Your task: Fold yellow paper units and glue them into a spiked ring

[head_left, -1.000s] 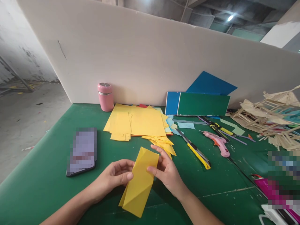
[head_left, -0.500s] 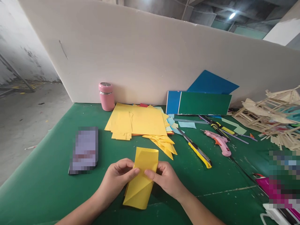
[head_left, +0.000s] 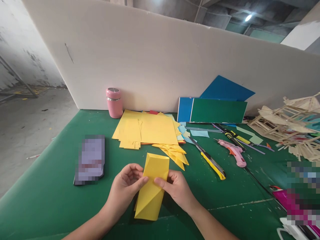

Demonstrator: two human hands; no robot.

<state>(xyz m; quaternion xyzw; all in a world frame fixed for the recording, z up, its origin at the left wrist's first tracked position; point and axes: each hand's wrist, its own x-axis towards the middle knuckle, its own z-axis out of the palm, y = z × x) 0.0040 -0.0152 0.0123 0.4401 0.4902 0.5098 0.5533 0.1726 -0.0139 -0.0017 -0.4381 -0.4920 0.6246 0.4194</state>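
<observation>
A folded strip of yellow paper (head_left: 153,190) is held upright between my two hands, with a diagonal crease across its lower part. My left hand (head_left: 128,183) pinches its left edge, thumb in front and fingers behind. At the right edge, my right hand (head_left: 176,186) grips it the same way, its fingertips hidden behind the paper. Just beyond lie several pointed folded yellow paper pieces (head_left: 173,155), partly beside a stack of flat yellow sheets (head_left: 157,128).
A yellow utility knife (head_left: 212,165) and a pink glue gun (head_left: 233,151) with a cord lie to the right. A blurred phone-like object (head_left: 91,160) lies left. Behind stand a pink flask (head_left: 114,105) and a green board (head_left: 218,110). A wooden stick model (head_left: 287,120) sits far right.
The folded paper has tilted slightly more upright, and its lower end has shifted a little right. My left hand has risen slightly, its fingers a little looser. Both hands still hold the paper.
</observation>
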